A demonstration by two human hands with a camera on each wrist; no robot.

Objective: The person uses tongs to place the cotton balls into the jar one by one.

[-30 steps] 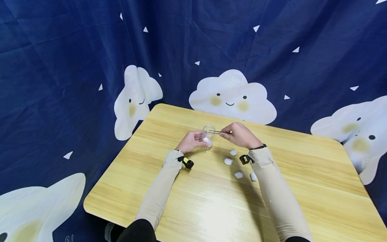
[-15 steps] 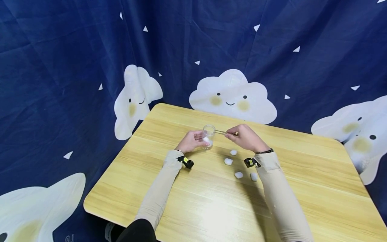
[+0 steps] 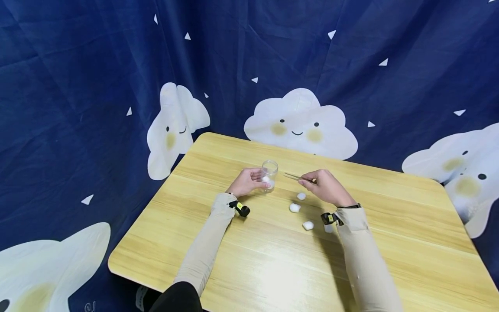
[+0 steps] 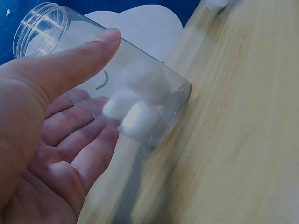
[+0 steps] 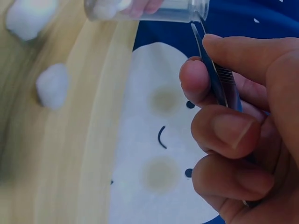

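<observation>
Left hand (image 3: pixel 247 182) curled round jar (image 3: pixel 270 174) of white balls (image 4: pixel 140 120), right hand (image 3: pixel 326 188) pinching tweezers (image 3: pixel 295 177), 4 loose balls (image 3: pixel 294 208) on table (image 3: pixel 241 251)

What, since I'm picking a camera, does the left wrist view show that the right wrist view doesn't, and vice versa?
Only the left wrist view shows the palm of the left hand. Only the right wrist view shows the right hand gripping tweezers. Both show the clear jar, white balls inside it and on the table, and the curtain.
</observation>
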